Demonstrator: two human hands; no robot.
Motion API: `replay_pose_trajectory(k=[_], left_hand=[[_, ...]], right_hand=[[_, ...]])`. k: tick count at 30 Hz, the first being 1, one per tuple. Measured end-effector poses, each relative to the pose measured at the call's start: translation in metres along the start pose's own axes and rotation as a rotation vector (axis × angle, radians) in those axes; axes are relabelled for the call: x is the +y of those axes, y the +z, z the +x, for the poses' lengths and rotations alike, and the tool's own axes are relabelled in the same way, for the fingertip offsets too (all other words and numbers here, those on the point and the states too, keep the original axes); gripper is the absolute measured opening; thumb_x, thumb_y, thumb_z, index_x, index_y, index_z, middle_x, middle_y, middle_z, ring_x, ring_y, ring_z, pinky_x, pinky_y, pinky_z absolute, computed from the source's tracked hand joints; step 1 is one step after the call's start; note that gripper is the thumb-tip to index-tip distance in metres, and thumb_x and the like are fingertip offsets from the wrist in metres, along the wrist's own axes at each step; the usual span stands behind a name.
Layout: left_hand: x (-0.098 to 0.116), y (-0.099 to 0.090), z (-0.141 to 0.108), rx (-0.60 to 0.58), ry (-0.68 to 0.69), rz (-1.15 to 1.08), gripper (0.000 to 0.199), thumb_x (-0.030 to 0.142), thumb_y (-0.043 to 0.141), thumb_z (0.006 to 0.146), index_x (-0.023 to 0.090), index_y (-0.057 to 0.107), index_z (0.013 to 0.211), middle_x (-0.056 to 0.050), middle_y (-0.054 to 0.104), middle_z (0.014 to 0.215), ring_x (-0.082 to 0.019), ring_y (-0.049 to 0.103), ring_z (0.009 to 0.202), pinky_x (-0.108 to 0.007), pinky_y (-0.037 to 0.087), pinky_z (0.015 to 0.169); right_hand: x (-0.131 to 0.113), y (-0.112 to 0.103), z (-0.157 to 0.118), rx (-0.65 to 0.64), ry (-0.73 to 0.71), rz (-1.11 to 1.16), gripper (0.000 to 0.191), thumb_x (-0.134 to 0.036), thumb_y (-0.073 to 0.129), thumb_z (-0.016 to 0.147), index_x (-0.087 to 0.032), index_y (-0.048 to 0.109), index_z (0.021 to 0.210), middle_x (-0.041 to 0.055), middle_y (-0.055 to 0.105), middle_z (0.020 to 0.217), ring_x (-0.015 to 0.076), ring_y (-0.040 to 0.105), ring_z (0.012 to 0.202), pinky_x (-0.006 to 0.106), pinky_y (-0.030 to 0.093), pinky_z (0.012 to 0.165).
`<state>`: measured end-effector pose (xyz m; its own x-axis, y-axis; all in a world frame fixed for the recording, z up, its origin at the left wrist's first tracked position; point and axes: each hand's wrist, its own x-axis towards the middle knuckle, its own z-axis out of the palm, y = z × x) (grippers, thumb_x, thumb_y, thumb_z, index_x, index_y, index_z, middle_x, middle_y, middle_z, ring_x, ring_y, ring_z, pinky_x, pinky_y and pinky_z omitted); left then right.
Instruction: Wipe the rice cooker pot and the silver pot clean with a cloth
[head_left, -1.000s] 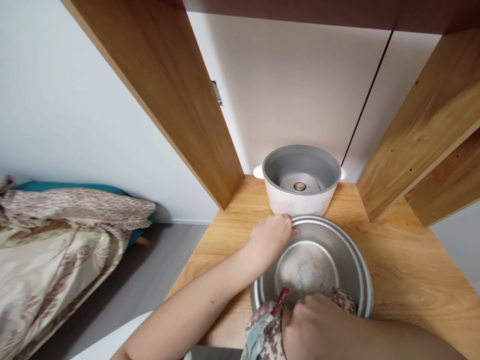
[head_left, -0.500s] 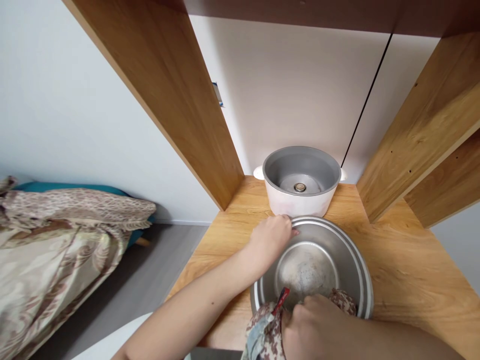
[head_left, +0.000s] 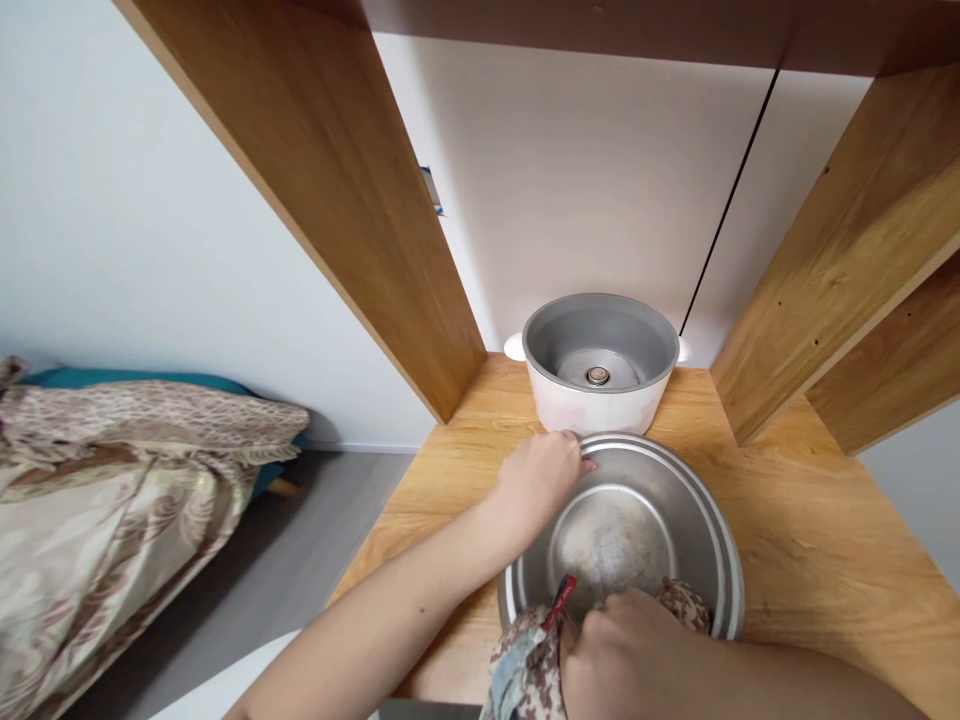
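Note:
A round metal pot (head_left: 686, 505), grey inside, rests on the wooden desktop in front of me. My left hand (head_left: 541, 482) grips its rim at the far left, fingers wrapped over the edge. Bunched in my right hand (head_left: 619, 640) is a brown-and-white patterned cloth (head_left: 536, 665) with a red tag, pressed against the near inside of the pot. Part of the cloth shows beyond the knuckles on the right; the rest is hidden under the hand. The pot's bottom looks stained.
Right behind the pot stands a white rice cooker body (head_left: 600, 410) with a grey interior. Wooden uprights (head_left: 405, 250) flank the desktop (head_left: 817, 560), with a shelf overhead. To the left, a bed (head_left: 135, 500) with patterned covers stands on the grey floor.
Almost nothing differs. The whole view has shifted very slightly; both hands, the cloth and the pot keep the same places relative to each other.

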<state>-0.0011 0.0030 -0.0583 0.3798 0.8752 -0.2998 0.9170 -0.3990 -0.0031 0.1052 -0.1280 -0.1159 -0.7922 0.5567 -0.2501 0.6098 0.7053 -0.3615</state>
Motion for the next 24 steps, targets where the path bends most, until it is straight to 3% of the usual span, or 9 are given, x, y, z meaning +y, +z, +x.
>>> replay_pose_trajectory(k=[5,9,13,18,24], left_hand=[[0.000,0.000,0.001,0.000,-0.007,-0.006,0.045,0.040,0.070,0.121,0.003,0.083,0.143,-0.035,0.088,0.131,-0.043,0.090,0.128,-0.049,0.072,0.109],[0.000,0.000,0.001,0.003,-0.005,-0.012,0.045,0.040,0.070,0.121,0.003,0.083,0.143,-0.035,0.088,0.131,-0.043,0.089,0.130,-0.049,0.072,0.109],[-0.001,0.002,0.002,0.026,-0.014,-0.028,0.040,0.038,0.073,0.119,0.006,0.085,0.138,-0.033,0.089,0.125,-0.042,0.091,0.126,-0.047,0.072,0.107],[-0.003,0.006,0.004,0.030,-0.005,-0.020,0.040,0.039,0.071,0.120,0.006,0.085,0.137,-0.034,0.089,0.124,-0.042,0.091,0.125,-0.047,0.072,0.107],[-0.002,0.003,0.002,0.012,-0.013,0.014,0.042,0.038,0.065,0.122,0.005,0.083,0.140,-0.034,0.088,0.128,-0.041,0.090,0.126,-0.046,0.072,0.107]], right_hand=[[0.000,-0.006,0.000,-0.042,0.017,0.023,0.035,-0.048,0.067,0.120,-0.022,0.081,0.103,0.0066,0.088,0.098,0.0218,0.072,0.068,0.038,0.031,0.052],[0.002,-0.007,-0.003,0.032,-0.036,0.067,0.051,-0.060,0.060,0.123,-0.022,0.080,0.097,0.0065,0.087,0.095,0.0214,0.072,0.070,0.037,0.035,0.054],[0.000,-0.007,-0.003,0.026,-0.018,0.021,0.054,-0.063,0.057,0.124,-0.021,0.080,0.099,0.0065,0.087,0.095,0.0212,0.072,0.066,0.038,0.029,0.050],[-0.003,-0.010,0.000,-0.055,0.016,-0.021,0.035,-0.051,0.066,0.121,-0.022,0.082,0.108,0.0060,0.091,0.105,0.0226,0.077,0.071,0.038,0.027,0.049],[-0.005,-0.010,0.001,-0.132,0.052,-0.031,0.018,-0.038,0.077,0.109,-0.021,0.083,0.109,0.0087,0.091,0.103,0.0256,0.075,0.068,0.038,0.041,0.054]])
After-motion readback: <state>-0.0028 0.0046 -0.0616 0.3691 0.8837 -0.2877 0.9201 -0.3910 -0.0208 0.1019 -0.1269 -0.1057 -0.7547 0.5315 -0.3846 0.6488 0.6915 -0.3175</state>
